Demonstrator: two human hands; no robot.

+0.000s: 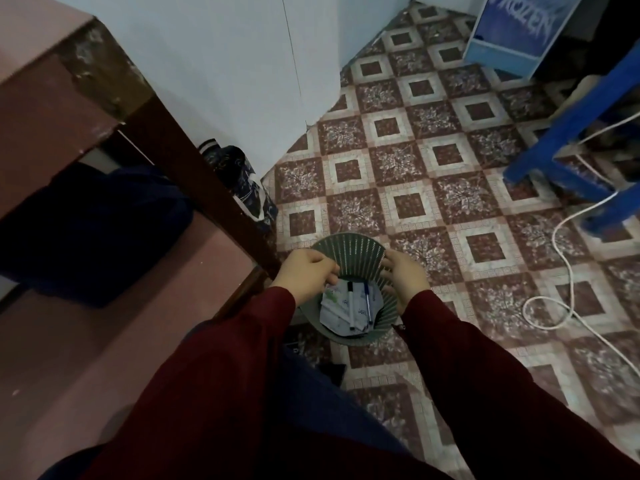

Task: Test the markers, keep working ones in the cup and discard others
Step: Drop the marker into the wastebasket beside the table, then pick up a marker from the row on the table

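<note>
A grey-green slatted waste basket stands on the tiled floor between my knees. Inside lie crumpled papers, a white marker with a black cap and a second marker with a blue cap. My left hand grips the basket's left rim, fingers curled over the edge. My right hand grips the right rim the same way. No cup is in view.
A brown wooden table rises at the left, with a dark bag beneath it and a patterned bag by its leg. A white cable loops across the floor at right, near blue furniture legs.
</note>
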